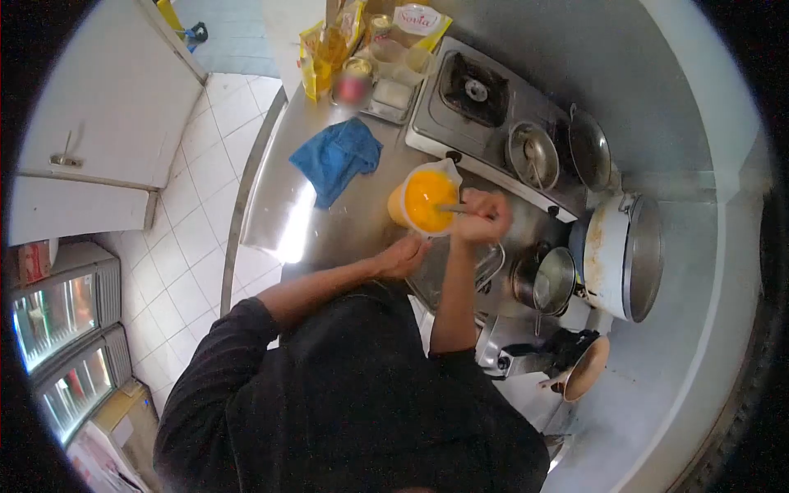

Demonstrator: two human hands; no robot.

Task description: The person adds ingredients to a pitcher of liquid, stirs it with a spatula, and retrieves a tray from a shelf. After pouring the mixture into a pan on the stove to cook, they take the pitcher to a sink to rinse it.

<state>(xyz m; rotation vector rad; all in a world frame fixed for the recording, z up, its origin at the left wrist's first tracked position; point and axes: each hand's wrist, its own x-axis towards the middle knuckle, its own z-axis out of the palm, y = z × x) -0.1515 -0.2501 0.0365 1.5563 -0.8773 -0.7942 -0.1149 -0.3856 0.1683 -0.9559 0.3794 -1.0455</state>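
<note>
A pale plastic jug [402, 209] with a pouring spout holds bright yellow-orange liquid [428, 197] that looks like beaten egg. My left hand [402, 256] is closed at the near side of the jug, around its handle. In my right hand [483, 216] is a utensil with a metal handle [450, 208], its lower end sunk in the liquid; I cannot see what kind it is. A crumpled blue cloth [337, 158] lies on the steel counter [271, 197] to the left of the jug.
Beyond the jug stands a gas stove [434, 127] with a metal pan [532, 156] on it. On the right are a large white pot [606, 255] and a saucepan [552, 279]. Yellow packets [316, 62] and a tray [393, 99] sit at the back left.
</note>
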